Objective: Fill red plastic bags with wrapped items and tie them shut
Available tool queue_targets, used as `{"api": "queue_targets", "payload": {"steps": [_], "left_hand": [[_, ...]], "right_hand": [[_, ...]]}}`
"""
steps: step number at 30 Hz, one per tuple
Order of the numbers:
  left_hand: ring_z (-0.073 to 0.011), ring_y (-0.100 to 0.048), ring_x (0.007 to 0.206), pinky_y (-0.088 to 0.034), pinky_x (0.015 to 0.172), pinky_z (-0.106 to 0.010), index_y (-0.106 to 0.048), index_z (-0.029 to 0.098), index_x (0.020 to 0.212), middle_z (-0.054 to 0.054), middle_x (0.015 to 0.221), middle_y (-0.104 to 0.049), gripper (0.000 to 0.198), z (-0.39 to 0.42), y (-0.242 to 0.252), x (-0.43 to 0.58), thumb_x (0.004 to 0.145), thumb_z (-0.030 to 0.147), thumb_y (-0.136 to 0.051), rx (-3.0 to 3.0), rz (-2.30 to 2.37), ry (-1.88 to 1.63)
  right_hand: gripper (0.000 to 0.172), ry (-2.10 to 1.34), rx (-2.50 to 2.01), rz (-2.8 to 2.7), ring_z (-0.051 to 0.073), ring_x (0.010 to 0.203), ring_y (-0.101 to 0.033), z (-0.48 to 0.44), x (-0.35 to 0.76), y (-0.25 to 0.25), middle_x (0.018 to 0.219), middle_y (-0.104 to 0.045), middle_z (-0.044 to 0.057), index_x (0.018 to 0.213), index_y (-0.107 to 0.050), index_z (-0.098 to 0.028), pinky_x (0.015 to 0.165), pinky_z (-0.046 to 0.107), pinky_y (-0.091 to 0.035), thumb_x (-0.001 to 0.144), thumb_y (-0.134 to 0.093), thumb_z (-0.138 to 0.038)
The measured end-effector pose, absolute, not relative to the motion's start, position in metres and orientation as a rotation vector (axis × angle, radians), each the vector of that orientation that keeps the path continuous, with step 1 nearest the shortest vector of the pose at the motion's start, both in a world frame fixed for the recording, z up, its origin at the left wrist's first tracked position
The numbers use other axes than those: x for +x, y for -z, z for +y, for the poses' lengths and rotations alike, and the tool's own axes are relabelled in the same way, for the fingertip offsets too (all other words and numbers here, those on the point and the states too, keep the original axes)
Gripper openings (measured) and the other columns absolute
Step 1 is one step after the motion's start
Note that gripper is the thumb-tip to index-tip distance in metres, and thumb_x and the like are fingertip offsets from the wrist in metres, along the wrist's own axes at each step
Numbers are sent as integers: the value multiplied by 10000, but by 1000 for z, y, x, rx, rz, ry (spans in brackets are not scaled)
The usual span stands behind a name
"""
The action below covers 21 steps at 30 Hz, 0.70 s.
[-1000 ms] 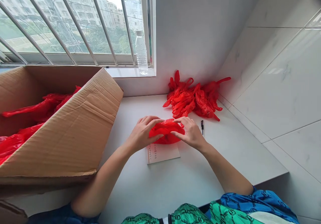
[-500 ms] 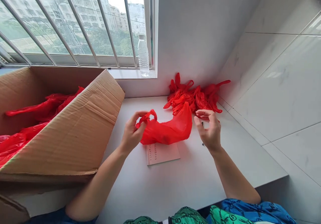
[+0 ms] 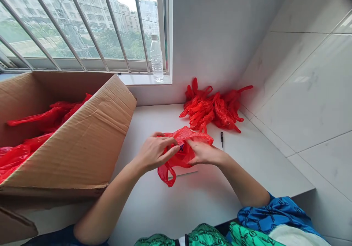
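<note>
A thin red plastic bag (image 3: pixel 180 161) is spread above the table with its mouth open, one handle loop hanging down at the front. My left hand (image 3: pixel 158 151) is closed on the bag's left rim, thumb and fingers pointing into the opening. My right hand (image 3: pixel 205 152) reaches into the mouth from the right, thumb apart from the fingers; the bag partly covers its fingertips. Between both hands, a small dark purple item (image 3: pixel 181 147) shows inside the bag, too little visible to name. Under the bag lies a pale booklet (image 3: pixel 187 172), mostly hidden.
A large cardboard box (image 3: pixel 82 143) with red bags in it stands at the left. Tied red bags (image 3: pixel 211 106) are heaped against the back wall. A black pen (image 3: pixel 222 138) lies right of my hands. A water bottle (image 3: pixel 157 60) stands on the windowsill.
My right hand, earlier open and apart from the bag, has moved left into its mouth. The bag has been opened out and turned, and its handle now hangs toward me.
</note>
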<state>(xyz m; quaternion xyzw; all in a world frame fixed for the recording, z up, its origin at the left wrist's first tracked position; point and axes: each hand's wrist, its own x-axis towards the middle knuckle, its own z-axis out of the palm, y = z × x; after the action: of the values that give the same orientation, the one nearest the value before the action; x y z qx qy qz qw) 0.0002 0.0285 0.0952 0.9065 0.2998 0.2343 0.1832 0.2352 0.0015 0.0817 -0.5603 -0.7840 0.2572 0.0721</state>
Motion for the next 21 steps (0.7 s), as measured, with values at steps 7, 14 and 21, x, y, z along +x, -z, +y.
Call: {"api": "queue_targets", "payload": {"steps": [7,14,21], "left_hand": [[-233,-611,781,-207,1136,-552,-651,205,546,-47,596,-621,571,26,-59,13,978,515,-442,2765,1454,-428],[-280,-599,913,-128,1172,-607,-704,188,916,-86,937,-672,329,28,-50,9,741,455,-785,2861,1488,-300],[-303,-581,1103,-201,1154,-555,-527,208,1346,-118,1224,-628,671,35,-48,15,771,453,-770,2843,1368,-345]], "right_hand": [[524,-713,-1833,-2294,237,922,-598,3,231,-101,1061,-639,39,1153,-553,-268,703,312,-463,679,-765,-334],[656,-592,-1897,-2353,296,1083,-598,-4,231,-101,1169,-644,89,1329,-523,-240,766,338,-491,729,-777,-321],[249,-345,-1664,-2403,221,1022,-635,24,215,-77,1102,-680,100,1158,-646,-185,819,307,-477,1006,-466,-265]]}}
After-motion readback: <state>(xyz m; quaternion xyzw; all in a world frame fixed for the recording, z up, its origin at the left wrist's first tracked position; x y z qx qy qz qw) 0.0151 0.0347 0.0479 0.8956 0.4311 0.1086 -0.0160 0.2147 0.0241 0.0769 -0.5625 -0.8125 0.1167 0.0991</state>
